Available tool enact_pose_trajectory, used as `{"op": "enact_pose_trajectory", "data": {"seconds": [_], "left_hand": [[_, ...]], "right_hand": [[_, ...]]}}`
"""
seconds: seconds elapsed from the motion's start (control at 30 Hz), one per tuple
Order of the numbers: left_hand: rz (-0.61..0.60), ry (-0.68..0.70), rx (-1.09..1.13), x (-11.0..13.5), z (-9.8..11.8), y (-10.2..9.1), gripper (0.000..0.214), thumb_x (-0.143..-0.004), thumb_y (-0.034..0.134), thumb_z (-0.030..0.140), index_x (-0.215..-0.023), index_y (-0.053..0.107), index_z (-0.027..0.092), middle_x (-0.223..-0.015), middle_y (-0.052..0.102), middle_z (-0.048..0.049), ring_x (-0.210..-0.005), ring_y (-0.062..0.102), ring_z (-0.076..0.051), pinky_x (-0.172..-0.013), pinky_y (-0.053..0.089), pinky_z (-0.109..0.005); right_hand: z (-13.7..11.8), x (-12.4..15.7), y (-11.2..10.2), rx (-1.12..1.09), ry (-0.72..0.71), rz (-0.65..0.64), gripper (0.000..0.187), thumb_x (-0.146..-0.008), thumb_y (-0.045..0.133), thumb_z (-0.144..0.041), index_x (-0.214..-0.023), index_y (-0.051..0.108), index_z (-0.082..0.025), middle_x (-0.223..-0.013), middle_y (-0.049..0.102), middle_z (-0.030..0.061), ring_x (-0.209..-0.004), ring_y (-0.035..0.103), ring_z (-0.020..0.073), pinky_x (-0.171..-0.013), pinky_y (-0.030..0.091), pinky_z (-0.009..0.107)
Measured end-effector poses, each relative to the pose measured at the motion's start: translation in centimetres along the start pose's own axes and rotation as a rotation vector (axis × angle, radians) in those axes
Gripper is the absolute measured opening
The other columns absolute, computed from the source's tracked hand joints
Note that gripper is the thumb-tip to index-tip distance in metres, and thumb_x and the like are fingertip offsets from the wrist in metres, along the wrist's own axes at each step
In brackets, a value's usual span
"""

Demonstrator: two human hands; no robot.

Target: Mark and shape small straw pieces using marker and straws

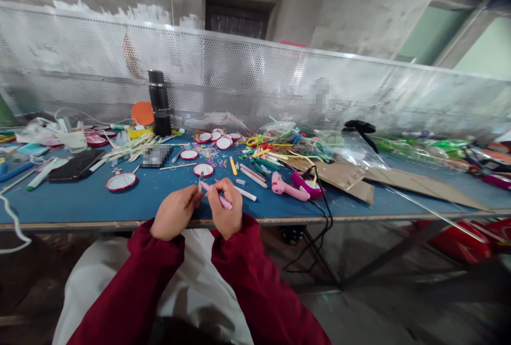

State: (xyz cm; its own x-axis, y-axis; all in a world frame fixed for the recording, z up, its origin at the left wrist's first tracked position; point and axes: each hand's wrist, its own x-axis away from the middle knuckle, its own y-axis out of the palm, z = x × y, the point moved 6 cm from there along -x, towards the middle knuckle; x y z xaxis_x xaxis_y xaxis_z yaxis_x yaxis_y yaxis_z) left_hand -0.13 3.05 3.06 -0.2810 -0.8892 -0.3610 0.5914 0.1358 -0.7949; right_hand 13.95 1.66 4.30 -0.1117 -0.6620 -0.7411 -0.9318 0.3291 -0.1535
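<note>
My right hand point(227, 207) grips a pink marker pen point(225, 203), its tip pointing up and left. Pinched upright in my left hand point(175, 211) is a short, thin wooden stick point(200, 181) with a greyish upper end. The marker's tip is close to the stick; whether they touch I cannot tell. Just beyond both hands lies a round white lid with a red rim point(203, 170). A white marker point(246, 194) rests on the blue table to the right of my right hand.
Near the table's front stand a pink glue gun point(288, 187) and a purple object point(309, 185) with a black cable hanging down. Left are a phone point(75, 165), another red-rimmed lid point(121, 181) and a black bottle point(159, 103). Cardboard point(335, 174) lies right; a perforated metal screen point(247, 79) borders the back.
</note>
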Motion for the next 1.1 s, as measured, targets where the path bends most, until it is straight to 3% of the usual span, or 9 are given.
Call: {"op": "enact_pose_trajectory", "data": {"seconds": [1.1], "left_hand": [[0.009, -0.026, 0.046, -0.03, 0.14, -0.19, 0.032, -0.099, 0.034, 0.040, -0.077, 0.050, 0.023, -0.073, 0.062, -0.0011, -0.068, 0.054, -0.019, -0.063, 0.030, -0.029]], "right_hand": [[0.04, 0.18, 0.23, 0.016, -0.033, -0.006, 0.020, -0.092, 0.051, -0.028, -0.073, 0.055, -0.022, -0.072, 0.060, 0.0003, -0.073, 0.057, 0.0156, -0.073, 0.046, 0.029]]}}
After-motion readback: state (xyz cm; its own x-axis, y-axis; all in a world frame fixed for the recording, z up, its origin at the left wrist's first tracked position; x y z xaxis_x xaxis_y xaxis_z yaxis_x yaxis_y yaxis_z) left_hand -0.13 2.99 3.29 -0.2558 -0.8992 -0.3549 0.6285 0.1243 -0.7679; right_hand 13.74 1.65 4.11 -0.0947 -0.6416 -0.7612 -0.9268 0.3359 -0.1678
